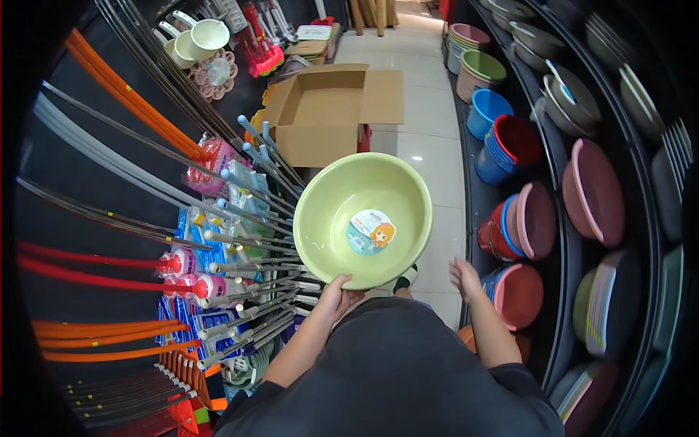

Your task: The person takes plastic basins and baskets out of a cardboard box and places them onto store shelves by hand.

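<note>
A light green plastic basin (322, 218) is held in front of my body, its open top facing me. My left hand (339, 297) grips its near rim, with the thumb over the edge and the fingers underneath. Inside the basin, a round sticker (371, 232) with a cartoon girl and printed writing lies on the bottom. My right hand (466, 279) is apart from the basin, empty, over the aisle beside the right shelves. A stack with a pink-red basin (519, 297) stands nearest to it.
An open cardboard box (325, 104) stands ahead at the left of the tiled aisle (431, 164). Mop poles (256, 267) jut out along the left. Blue buckets (487, 112), a red bucket (516, 139) and pink basins (592, 191) fill the black shelving (560, 218) at right.
</note>
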A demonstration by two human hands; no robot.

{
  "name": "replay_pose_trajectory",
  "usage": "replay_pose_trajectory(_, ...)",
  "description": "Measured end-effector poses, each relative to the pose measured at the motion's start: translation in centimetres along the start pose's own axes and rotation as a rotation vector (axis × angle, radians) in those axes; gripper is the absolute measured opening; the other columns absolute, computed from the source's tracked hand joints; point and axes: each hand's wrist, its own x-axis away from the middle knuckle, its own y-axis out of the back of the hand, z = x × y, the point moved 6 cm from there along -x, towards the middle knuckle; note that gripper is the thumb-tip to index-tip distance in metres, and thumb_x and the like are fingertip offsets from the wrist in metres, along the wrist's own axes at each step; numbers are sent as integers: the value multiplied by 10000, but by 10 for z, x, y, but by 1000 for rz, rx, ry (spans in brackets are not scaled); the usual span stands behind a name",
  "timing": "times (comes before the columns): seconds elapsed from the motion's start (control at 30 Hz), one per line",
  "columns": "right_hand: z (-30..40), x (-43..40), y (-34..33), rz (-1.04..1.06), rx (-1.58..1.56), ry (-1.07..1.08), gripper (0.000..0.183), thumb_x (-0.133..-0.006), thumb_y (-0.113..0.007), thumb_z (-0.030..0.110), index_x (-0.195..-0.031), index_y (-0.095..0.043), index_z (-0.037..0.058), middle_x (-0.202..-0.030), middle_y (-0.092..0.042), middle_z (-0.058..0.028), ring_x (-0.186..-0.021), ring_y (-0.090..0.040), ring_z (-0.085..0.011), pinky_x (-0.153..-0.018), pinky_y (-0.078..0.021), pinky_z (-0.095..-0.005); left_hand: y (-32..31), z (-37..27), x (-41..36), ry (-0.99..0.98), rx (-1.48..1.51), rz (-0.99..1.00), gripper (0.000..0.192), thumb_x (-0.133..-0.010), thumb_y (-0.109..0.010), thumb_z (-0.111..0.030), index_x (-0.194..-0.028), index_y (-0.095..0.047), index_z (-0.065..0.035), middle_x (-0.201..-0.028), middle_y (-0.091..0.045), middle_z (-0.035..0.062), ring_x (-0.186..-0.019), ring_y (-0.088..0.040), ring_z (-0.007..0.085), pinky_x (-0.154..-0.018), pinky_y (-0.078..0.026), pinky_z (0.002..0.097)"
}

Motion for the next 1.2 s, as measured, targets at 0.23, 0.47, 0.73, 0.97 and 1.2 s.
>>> replay_pose_trajectory(0.23, -117, -68, 164, 234, 1223, -128, 293, -823, -543, 265, -994, -649, 51, -1032, -626, -192, -918, -612, -343, -799, -486, -373, -31, -47, -92, -85, 24, -221, 407, -831, -569, -223, -1171, -476, -20, -1061, -604, 145, -928, -614, 262, -785, -465, 369)
replay_pose_trajectory(0.47, 13, -115, 133, 65, 910, -260, 221, -852, -567, 229, -888, -614, 16, -739, -598, -55, -584, -548, -145, -503, -438, -288, -61, -85, -145, -219, 169, -379, 303, -842, -554, -196, -1105, -503, -54, -967, -607, 88, -785, -586, 189, -718, -452, 336)
replay_pose_trajectory(0.73, 83, -243, 56, 63, 530, -165, 152, -866, -560, 97, -995, -542, 18, -821, -594, -36, -707, -576, -140, -642, -472, -262, -50, -161, -245, -224, 330, -341, 331, -827, -543, -244, -1100, -492, -64, -1008, -594, 87, -861, -559, 197, -758, -420, 338)
replay_pose_trajectory(0.97, 89, -278, 19, 49, 550, -185, 259, -877, -574, 180, -1057, -551, -4, -854, -616, -38, -696, -560, -103, -632, -460, -249, -26, -309, -351, -163, 348, -283, 423, -826, -518, -313, -1158, -457, -59, -1013, -573, 91, -888, -550, 208, -750, -414, 330)
replay_pose_trajectory(1.2, 104, -277, -50, 43, 631, -303, 319, -854, -618, 215, -1077, -564, -5, -946, -645, -93, -828, -605, -140, -728, -483, -268, 27, -431, -500, -75, 182, -487, 434, -786, -594, -281, -1134, -460, -59, -967, -569, 108, -791, -569, 239, -669, -444, 339)
